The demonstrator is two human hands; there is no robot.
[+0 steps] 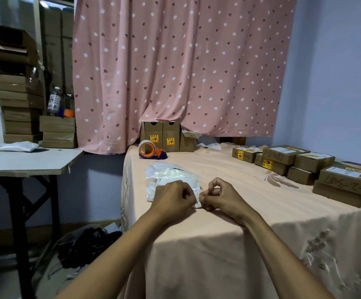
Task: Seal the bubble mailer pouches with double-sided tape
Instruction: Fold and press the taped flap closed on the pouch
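Now, at the near part of the tabletop (196,234), on the peach cloth: your left hand (173,197) and right hand (222,197) meet fingertip to fingertip at the right end of the bubble mailer pouch (151,194). The pouch lies flat on the cloth, partly under your left knuckles. Both grips are closed, thumb against forefinger, pinching a small white edge there. Whether that is tape liner or the flap itself is too small to tell.

Judgement: the step is starting the seal at this corner. Let the left grip anchor the pouch so it cannot slide on the cloth. Let the right one draw low and along the edge, not upward — the thin film looks likely to crease or lift. Then press the flap down from this corner outward.

Just beyond, the stack of pouches (171,171) seems to overlap the one in hand — avoid dragging it. Farther back stands the orange tape dispenser (151,149), well apart, with cardboard boxes (304,162) off to your right.
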